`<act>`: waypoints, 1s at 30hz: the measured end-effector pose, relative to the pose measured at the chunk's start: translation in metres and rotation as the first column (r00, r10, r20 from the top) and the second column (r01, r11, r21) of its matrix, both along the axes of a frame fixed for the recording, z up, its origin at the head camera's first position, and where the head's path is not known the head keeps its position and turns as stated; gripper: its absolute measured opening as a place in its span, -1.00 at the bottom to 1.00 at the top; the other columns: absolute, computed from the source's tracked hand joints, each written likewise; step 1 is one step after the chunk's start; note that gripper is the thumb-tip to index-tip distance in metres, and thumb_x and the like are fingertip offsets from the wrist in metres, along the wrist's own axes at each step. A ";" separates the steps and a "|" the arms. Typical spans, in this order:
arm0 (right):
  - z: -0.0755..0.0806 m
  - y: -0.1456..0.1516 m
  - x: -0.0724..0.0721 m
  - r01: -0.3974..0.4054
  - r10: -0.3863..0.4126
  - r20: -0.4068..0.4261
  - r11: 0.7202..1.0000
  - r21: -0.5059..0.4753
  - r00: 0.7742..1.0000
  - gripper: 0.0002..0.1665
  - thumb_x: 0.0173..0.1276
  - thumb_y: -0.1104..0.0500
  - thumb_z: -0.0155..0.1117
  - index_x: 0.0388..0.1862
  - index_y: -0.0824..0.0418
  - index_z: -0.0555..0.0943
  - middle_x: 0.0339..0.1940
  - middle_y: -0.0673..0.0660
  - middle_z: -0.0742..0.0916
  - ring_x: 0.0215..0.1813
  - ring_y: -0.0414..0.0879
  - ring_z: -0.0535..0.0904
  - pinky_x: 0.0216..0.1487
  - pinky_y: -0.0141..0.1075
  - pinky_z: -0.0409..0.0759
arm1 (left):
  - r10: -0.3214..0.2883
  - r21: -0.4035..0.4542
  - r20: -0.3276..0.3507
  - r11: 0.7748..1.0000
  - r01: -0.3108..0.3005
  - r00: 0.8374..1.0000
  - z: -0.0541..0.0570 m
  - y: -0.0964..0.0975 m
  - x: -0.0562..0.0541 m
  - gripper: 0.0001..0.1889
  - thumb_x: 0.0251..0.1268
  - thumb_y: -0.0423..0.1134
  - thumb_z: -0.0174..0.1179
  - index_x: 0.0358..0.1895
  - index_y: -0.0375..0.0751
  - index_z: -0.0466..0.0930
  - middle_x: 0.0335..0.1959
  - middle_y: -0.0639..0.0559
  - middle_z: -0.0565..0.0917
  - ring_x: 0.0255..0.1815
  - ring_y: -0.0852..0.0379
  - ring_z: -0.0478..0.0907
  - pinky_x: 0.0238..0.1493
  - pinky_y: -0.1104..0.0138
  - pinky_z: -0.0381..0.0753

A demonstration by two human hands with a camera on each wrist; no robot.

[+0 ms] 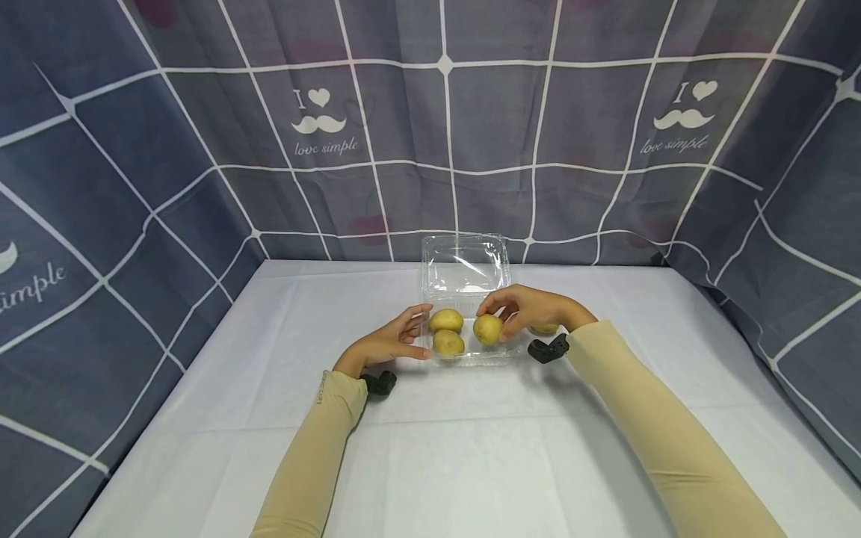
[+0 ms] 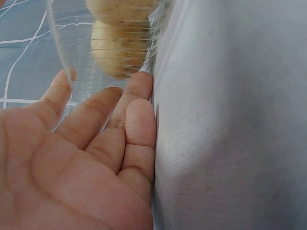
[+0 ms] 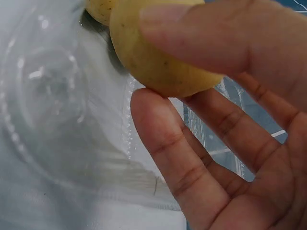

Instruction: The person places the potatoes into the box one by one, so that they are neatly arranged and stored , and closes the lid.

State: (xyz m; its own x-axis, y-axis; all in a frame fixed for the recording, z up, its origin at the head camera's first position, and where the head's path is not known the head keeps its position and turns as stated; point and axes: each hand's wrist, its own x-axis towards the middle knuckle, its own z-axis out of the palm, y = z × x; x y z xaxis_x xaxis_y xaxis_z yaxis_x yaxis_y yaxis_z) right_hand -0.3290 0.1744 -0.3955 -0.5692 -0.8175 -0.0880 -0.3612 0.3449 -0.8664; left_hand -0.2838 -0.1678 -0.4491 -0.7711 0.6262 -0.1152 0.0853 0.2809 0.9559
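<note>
In the head view, the right hand (image 1: 531, 305) pinches one potato (image 1: 487, 329) over the single box (image 1: 480, 360); two potatoes (image 1: 447, 321) sit in it beside the left hand (image 1: 390, 340), and a fourth (image 1: 544, 329) shows partly behind the right hand. In the left wrist view, loosely straight fingers (image 2: 139, 120) lie against the box, probably steadying it. In the right wrist view, thumb (image 3: 192, 36) and fingers oppose, likely preventing slipping.

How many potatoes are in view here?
4: back-left potato and front-left potato in the clear container, one potato in the right hand, another potato partly hidden behind that hand. More may be hidden.
</note>
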 end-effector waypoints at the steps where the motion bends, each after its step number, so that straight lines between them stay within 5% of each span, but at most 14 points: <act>1: -0.001 -0.001 -0.001 -0.008 0.008 0.011 1.000 -0.001 1.000 -0.37 0.19 0.48 0.50 0.27 0.53 0.58 0.25 0.35 0.71 0.15 0.11 0.69 0.17 -0.19 0.72 | 0.001 -0.001 -0.002 1.000 -0.001 1.000 0.000 0.000 0.000 0.05 0.42 -0.41 0.41 0.79 -0.16 -0.12 0.79 -0.25 -0.01 0.78 -0.26 -0.04 0.73 -0.12 0.05; 30: -0.004 -0.029 -0.014 -0.070 0.058 0.081 0.985 0.157 0.995 -0.34 0.16 0.59 0.51 0.29 0.48 0.60 0.27 0.31 0.74 0.32 0.13 0.64 0.32 -0.09 0.68 | -0.003 0.006 0.000 1.000 0.003 1.000 -0.004 0.000 -0.002 0.04 0.42 -0.37 0.42 0.79 -0.13 -0.10 0.79 -0.25 0.00 0.78 -0.26 -0.03 0.73 -0.11 0.06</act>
State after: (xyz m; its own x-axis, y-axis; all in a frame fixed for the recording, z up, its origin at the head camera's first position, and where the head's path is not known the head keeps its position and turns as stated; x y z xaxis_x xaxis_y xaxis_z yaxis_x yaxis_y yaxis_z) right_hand -0.3435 0.1454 -0.3992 -0.5029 -0.8240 -0.2607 -0.3224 0.4588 -0.8280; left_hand -0.2861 -0.1681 -0.4528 -0.7691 0.6293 -0.1115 0.0858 0.2746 0.9577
